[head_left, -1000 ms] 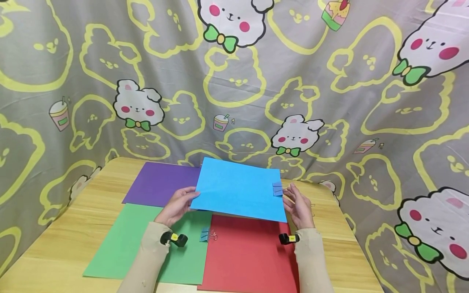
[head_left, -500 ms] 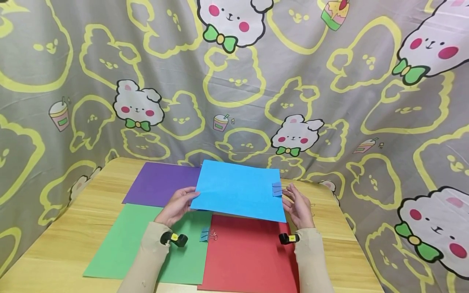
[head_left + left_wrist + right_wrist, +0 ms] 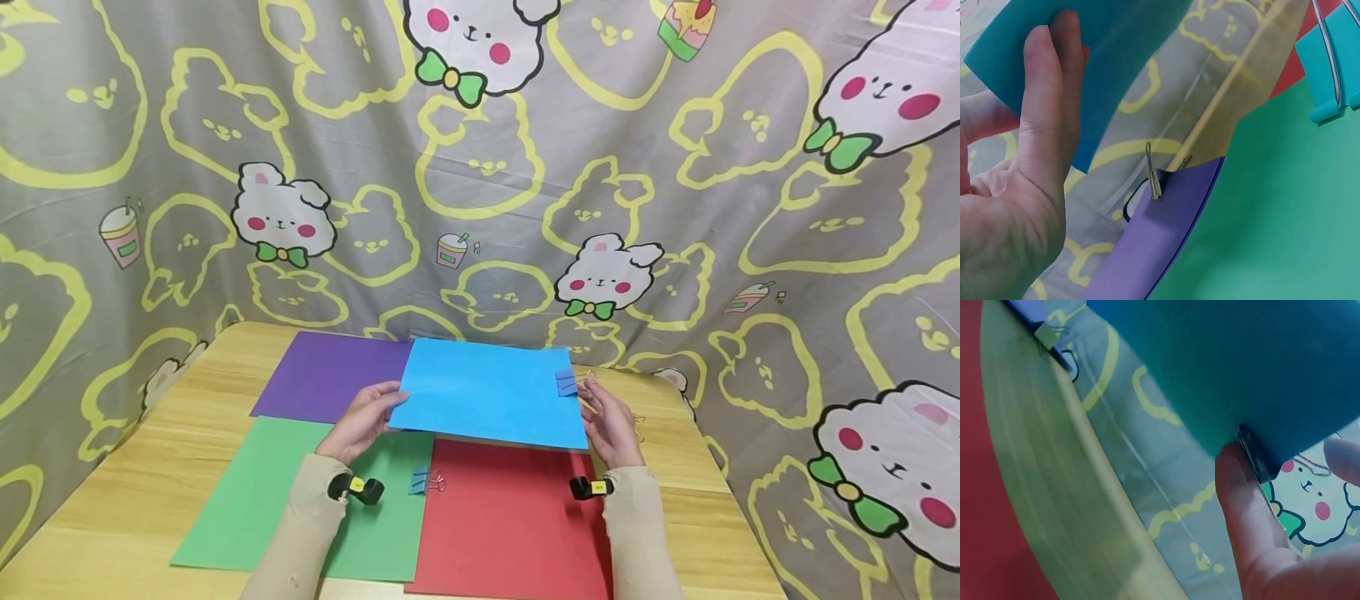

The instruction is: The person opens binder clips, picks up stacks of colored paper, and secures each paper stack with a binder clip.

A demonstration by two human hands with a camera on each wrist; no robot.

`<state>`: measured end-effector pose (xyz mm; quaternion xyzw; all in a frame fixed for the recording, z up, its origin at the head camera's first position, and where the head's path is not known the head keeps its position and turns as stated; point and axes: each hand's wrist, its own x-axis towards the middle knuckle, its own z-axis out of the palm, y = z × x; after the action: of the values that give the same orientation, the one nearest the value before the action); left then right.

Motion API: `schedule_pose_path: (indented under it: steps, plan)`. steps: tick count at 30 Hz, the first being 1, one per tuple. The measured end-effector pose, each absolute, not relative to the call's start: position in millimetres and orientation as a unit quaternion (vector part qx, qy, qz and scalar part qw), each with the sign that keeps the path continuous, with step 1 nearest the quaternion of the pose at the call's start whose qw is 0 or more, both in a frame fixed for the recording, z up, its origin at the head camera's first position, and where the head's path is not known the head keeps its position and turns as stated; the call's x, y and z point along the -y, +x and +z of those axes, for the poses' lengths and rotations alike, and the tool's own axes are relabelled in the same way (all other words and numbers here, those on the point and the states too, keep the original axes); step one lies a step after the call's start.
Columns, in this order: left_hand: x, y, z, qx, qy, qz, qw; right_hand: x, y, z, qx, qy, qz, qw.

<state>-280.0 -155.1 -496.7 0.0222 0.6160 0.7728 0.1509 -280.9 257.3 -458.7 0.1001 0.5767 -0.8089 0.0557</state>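
My left hand (image 3: 366,418) pinches the left edge of a blue sheet of paper (image 3: 487,392), thumb on top and fingers underneath. The sheet is raised above the table. At its right edge sits a blue binder clip (image 3: 566,383). My right hand (image 3: 615,427) holds this clip by its wire handles. In the right wrist view, one finger (image 3: 1241,494) lies along the clip (image 3: 1257,456) under the sheet, and the thumb is on the far side of the wire handle. The left wrist view shows the fingers (image 3: 1047,94) supporting the sheet (image 3: 1113,69) from below.
Purple paper (image 3: 330,375), green paper (image 3: 247,500) and red paper (image 3: 517,517) lie on the wooden table (image 3: 697,500). Another blue binder clip (image 3: 420,481) grips the green paper's right edge. A clip (image 3: 1155,184) is on the purple paper. A patterned curtain (image 3: 495,167) hangs behind.
The far edge of the blue sheet has dipped, so it appears flatter. The binder clip and right fingertips have shifted slightly left. The left hand stays in place.
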Motion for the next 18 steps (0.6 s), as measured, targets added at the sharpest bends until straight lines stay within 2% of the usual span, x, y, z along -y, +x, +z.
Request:
schedule_pose_path:
  steps: [11,18]
  plan:
    - [154.0,-279.5,-494.4,-0.606,0.030,0.780,0.150,-248.9,-282.4,-463.8,-0.582,0.098,-0.803,0.085]
    - [154.3,-278.9,-491.7,-0.606,0.033,0.781,0.149,-250.2,-278.5,-463.7,-0.591,0.086,-0.789,0.146]
